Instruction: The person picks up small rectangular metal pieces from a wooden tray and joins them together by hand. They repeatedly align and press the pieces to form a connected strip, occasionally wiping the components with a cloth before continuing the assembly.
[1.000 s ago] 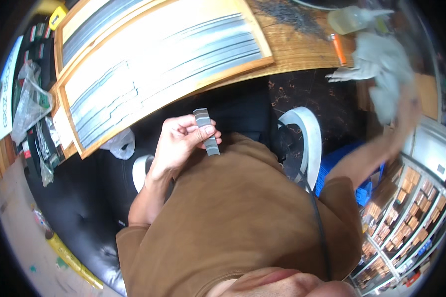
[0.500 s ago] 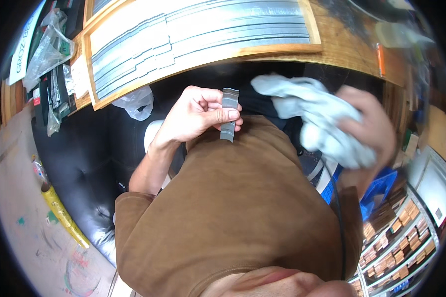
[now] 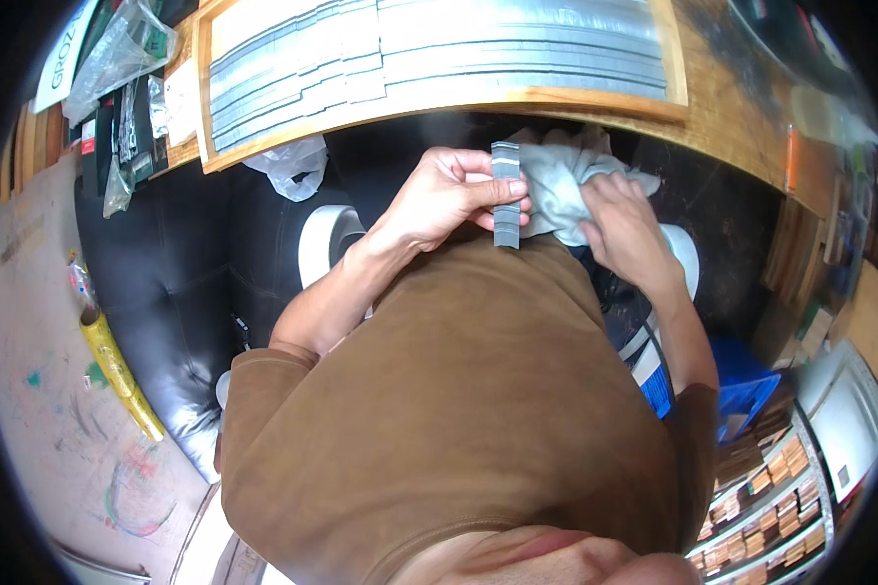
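My left hand (image 3: 449,200) is closed on a short stack of thin grey metal strips (image 3: 506,230), pinched between thumb and fingers and held upright in front of my brown shirt. Just to its right, my right hand (image 3: 632,226) has its fingers bent over a pale blue-grey cloth (image 3: 548,182). The cloth is bunched up and reaches close behind the strips; whether it touches them I cannot tell. Beyond both hands, a wooden tray (image 3: 439,109) on the bench holds rows of similar thin metal pieces.
Plastic bags (image 3: 298,168) hang below the bench edge at left. Black padded upholstery (image 3: 166,283) and a yellow roll (image 3: 122,375) lie to my left. At right are a blue bin (image 3: 746,385), a rack of small wooden blocks (image 3: 766,502) and an orange object (image 3: 792,161) on the bench.
My right hand has swung the cloth inward and left, down beside the strips. The left hand still grips the strips, now farther right and slightly higher in view. The whole view has shifted a little.
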A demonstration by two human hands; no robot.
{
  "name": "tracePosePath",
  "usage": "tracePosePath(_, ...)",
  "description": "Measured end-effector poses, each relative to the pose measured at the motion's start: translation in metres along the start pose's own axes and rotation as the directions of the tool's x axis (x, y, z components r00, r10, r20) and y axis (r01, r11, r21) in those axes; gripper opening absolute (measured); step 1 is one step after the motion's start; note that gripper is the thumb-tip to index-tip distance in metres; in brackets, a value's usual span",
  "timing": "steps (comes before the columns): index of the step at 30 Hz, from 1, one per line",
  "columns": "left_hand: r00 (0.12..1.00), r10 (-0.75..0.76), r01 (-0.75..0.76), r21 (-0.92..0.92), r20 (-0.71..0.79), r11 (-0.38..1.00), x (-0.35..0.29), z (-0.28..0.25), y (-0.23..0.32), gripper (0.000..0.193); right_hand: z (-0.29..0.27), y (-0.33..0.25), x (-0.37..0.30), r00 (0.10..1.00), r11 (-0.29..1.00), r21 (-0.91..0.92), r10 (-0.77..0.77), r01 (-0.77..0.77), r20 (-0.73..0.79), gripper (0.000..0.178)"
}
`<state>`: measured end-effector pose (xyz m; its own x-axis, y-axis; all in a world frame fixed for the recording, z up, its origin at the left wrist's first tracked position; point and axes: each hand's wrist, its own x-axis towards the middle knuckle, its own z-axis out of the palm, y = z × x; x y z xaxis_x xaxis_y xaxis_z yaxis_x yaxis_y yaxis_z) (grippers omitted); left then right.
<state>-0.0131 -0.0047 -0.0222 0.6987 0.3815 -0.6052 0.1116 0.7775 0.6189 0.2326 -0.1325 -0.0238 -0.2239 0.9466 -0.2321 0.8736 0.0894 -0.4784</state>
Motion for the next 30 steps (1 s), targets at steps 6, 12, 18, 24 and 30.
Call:
tracePosePath(6,1.0,0.011,-0.011,0.063,0.006,0.998,0.001,0.01,0.009,0.021,-0.031,-0.006,0.012,0.976,0.929,0.301,0.199,-0.218,0.092,0.081)
tracePosePath(12,0.999,0.001,-0.002,0.023,0.048,1.0,0.001,0.016,0.011,0.021,-0.011,-0.031,0.029,0.961,0.759,0.592,-0.173,0.271,-0.217,0.141)
tracePosePath(18,0.995,0.022,-0.027,0.047,0.093,0.999,-0.004,0.023,0.017,0.023,-0.005,-0.04,0.034,0.908,0.771,0.513,-0.198,0.377,-0.369,0.118)
tracePosePath(24,0.987,-0.037,0.041,-0.021,0.16,0.999,-0.001,0.027,0.021,0.019,-0.003,-0.036,0.038,0.856,0.777,0.428,-0.263,0.462,-0.446,0.115)
tracePosePath(30,0.983,-0.074,0.078,-0.019,0.17,0.997,0.0,0.017,0.025,0.023,0.0,-0.045,0.035,0.86,0.723,0.552,-0.116,0.416,-0.497,0.109)
